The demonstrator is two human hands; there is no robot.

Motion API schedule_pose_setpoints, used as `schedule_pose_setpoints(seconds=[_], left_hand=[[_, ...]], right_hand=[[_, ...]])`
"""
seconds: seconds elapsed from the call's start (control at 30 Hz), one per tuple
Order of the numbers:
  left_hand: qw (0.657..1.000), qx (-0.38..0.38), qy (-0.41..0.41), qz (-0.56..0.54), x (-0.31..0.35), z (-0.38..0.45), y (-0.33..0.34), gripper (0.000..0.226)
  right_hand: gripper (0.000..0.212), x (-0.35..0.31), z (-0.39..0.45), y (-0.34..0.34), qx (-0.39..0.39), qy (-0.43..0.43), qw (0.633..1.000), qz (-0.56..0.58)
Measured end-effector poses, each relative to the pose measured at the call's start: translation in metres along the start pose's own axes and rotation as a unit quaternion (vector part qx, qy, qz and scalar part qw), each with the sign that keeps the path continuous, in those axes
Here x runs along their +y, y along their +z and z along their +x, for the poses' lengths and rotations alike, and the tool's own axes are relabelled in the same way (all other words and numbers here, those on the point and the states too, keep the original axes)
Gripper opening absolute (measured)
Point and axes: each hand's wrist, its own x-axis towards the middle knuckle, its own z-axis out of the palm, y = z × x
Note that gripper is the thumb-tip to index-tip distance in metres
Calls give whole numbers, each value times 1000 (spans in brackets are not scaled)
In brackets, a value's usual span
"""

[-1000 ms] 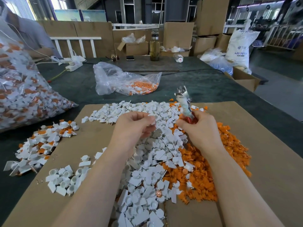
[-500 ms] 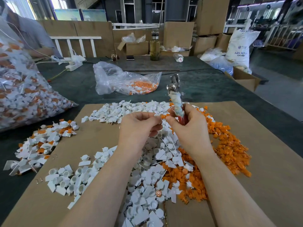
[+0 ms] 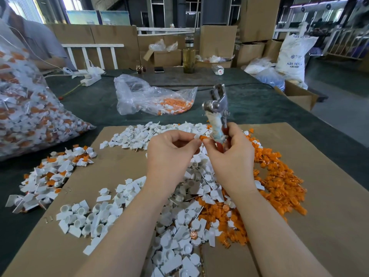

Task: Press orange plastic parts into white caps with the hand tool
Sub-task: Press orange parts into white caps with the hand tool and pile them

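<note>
Two hands and one hand tool (image 3: 216, 108) are in view; the loose parts are too many to count and lie in three groups on or beside one cardboard sheet (image 3: 327, 196). On the cardboard, a pile of white caps (image 3: 175, 226) runs down the centre, and a pile of orange parts (image 3: 279, 182) lies directly right of it, the two touching and partly mixed. A mixed pile (image 3: 50, 174) of white and orange pieces lies off the cardboard's left edge. The cardboard rests on a dark green table surface (image 3: 259, 104). Beyond the cardboard's far edge lies one clear bag (image 3: 149, 96) holding orange and white pieces; a larger clear filled bag (image 3: 30, 108) stands past the left corner. Cardboard boxes and one white sack (image 3: 293, 54) line the room behind the table. Above the cardboard's centre, the left hand (image 3: 169, 156) pinches one white cap (image 3: 196, 136) between curled fingertips. The right hand (image 3: 231, 156) curls around the tool's handles, tool head upright, and pinches one orange part (image 3: 203, 137) at its fingertips, touching the white cap.
</note>
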Motion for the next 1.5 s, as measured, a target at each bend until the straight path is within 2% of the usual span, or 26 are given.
schedule_pose_setpoints(seconds=[0.13,0.4,0.67,0.93,1.07,1.2,1.37,1.5], left_hand=[[999,-3,26,22,1,-1,0,12],[994,-10,72,84,0,-1,0,7],[994,9,78,77,-3,-2,2,7],[992,40,79,95,-7,0,4,9],[992,59,65,95,-11,3,4,10],[998,58,24,7,-11,6,-1,10],[995,56,3,-84,-8,10,-6,10],[991,49,7,-121,-9,12,-9,13]], right_hand=[[29,0,1,-1,2,2,1000,7],[26,0,1,-2,-6,4,1000,6],[16,2,3,-2,-27,19,999,-17],[25,-2,2,-3,-66,26,997,-33],[23,-2,4,-6,-111,43,993,-8],[22,-3,8,-15,-167,80,981,56],[11,0,12,-25,-251,122,959,47],[18,2,13,-31,-318,129,938,40]])
